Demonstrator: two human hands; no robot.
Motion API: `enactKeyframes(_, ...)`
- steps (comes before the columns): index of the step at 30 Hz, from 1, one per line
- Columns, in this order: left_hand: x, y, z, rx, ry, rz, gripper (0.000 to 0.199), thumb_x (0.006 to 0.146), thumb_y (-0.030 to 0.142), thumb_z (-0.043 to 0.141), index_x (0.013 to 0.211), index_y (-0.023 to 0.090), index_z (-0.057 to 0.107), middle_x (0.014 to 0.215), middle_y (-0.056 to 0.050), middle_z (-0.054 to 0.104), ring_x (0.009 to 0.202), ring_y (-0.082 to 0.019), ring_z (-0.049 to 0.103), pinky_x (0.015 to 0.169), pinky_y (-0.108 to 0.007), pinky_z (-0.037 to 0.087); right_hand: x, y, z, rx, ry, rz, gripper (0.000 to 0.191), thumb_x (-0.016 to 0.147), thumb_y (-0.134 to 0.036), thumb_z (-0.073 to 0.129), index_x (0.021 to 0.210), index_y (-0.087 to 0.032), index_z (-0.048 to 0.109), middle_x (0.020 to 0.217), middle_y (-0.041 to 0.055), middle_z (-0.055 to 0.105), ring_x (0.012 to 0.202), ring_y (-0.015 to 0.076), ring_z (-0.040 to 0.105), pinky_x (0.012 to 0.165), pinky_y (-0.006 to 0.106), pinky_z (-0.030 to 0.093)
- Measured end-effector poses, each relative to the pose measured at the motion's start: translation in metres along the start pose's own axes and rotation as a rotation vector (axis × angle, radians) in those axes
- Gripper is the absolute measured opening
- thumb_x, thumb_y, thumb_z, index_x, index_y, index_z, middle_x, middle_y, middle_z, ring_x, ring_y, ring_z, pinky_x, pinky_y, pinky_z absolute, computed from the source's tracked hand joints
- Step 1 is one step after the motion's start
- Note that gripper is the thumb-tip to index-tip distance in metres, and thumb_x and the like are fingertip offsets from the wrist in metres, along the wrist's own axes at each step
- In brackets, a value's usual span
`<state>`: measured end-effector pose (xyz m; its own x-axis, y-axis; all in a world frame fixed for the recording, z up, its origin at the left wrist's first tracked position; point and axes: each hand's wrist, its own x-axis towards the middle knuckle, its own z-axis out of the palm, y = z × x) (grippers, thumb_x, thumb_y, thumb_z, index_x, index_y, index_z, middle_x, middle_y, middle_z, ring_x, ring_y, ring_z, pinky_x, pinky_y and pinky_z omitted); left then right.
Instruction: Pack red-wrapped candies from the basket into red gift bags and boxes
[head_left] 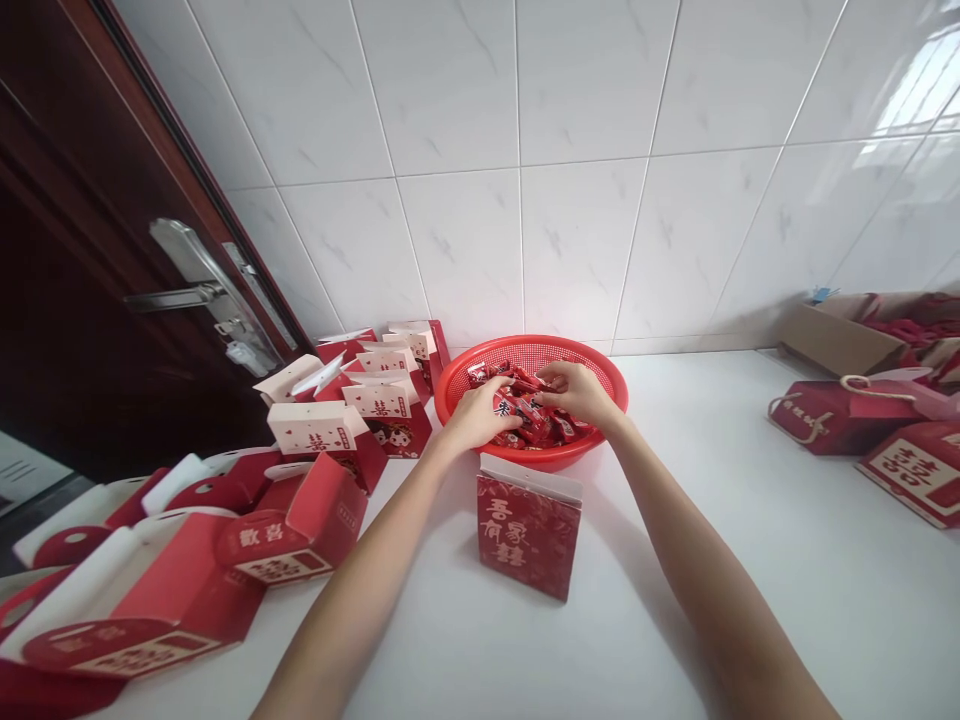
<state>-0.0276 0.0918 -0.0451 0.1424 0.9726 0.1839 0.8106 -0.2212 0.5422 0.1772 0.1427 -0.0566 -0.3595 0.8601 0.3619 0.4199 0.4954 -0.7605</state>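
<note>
And both hands are in among the red-wrapped packets (534,420), inside the red basket (531,458) by the tiled wall! The left hand (480,413), fingers partly spread, touches packets; the right hand (576,393) curls over more, its grip unclear. Just in front stands a red box (529,530), upright on the white table (637,640).

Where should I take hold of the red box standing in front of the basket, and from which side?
Probably by the two side edges of the red box, about halfway up, coming from the near side. It stands upright, its broad front facing you, with bare tabletop to either side. I'd avoid the pale top, which looks like a flap.
</note>
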Motion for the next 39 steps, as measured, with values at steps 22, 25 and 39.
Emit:
enactKeyframes(22,-0.007,-0.004,0.004,0.0,0.019,0.039,0.04,0.072,0.026,0.079,0.112,0.025,0.077,0.098,-0.005,0.079,0.096,-0.032,0.073,0.086,-0.039,0.058,-0.009,0.0,-0.007,0.369,0.126,0.196,0.023,0.064,-0.02,0.073,0.085,-0.019,0.064,0.085,0.0061,0.074,0.082,0.023,0.071,0.067,0.034,0.058)
enactKeyframes(25,-0.006,-0.005,0.008,0.012,0.177,-0.003,0.044,0.08,0.014,0.065,0.123,0.023,0.071,0.116,-0.009,0.074,0.114,-0.032,0.067,0.101,-0.044,0.053,-0.01,-0.001,-0.009,0.379,0.163,0.212,0.02,0.063,-0.02,0.072,0.082,-0.019,0.067,0.091,0.0071,0.076,0.087,0.0251,0.072,0.071,0.035,0.059)
enactKeyframes(39,-0.002,-0.011,0.001,-0.546,-0.127,0.119,0.071,0.075,0.039,0.081,0.139,0.016,0.062,0.129,-0.013,0.073,0.118,-0.033,0.068,0.104,-0.05,0.053,-0.009,-0.025,0.011,0.486,-0.046,0.026,0.039,0.063,-0.044,0.088,0.078,-0.02,0.061,0.086,0.0027,0.07,0.08,0.019,0.069,0.072,0.033,0.057)
